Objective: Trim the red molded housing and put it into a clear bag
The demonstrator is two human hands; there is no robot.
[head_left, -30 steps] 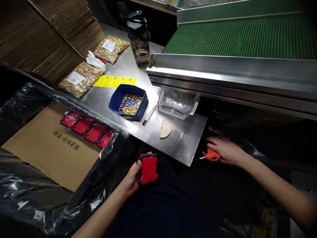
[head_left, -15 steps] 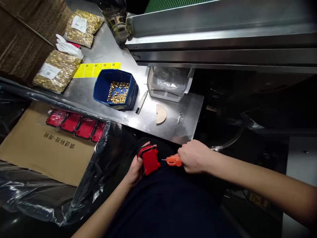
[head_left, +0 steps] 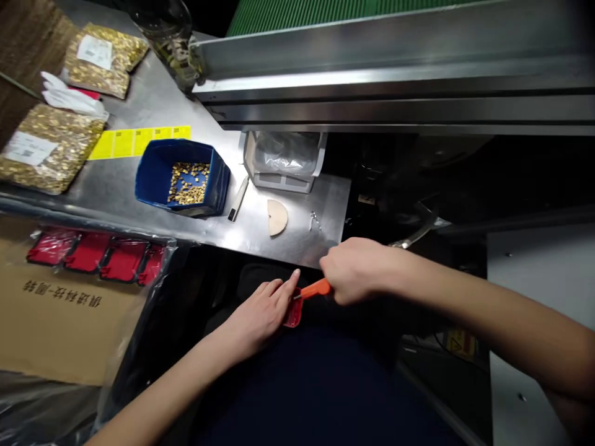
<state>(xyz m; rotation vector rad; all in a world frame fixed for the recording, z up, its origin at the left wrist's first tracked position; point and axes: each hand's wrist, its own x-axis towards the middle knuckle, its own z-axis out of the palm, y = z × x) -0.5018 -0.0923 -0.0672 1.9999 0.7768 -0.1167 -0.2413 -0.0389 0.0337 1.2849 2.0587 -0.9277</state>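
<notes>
Over my lap, my left hand grips a red plastic case, and the back of the hand hides most of it. My right hand is closed around an orange air blow gun. Its thin metal nozzle points left and its tip is at the red case, close to my left fingers. Whether the nozzle touches the case I cannot tell. A clear hose trails from behind my right hand.
On the metal table stand a blue bin of small brass pieces and a grey bin. A cutter knife and a beige half-disc lie nearby. Red cases rest in a lined box at left. A metal beam runs behind.
My left hand has turned the red case over, its back now facing up. The blow gun has come left, its nozzle now at the case. The view has shifted right.
</notes>
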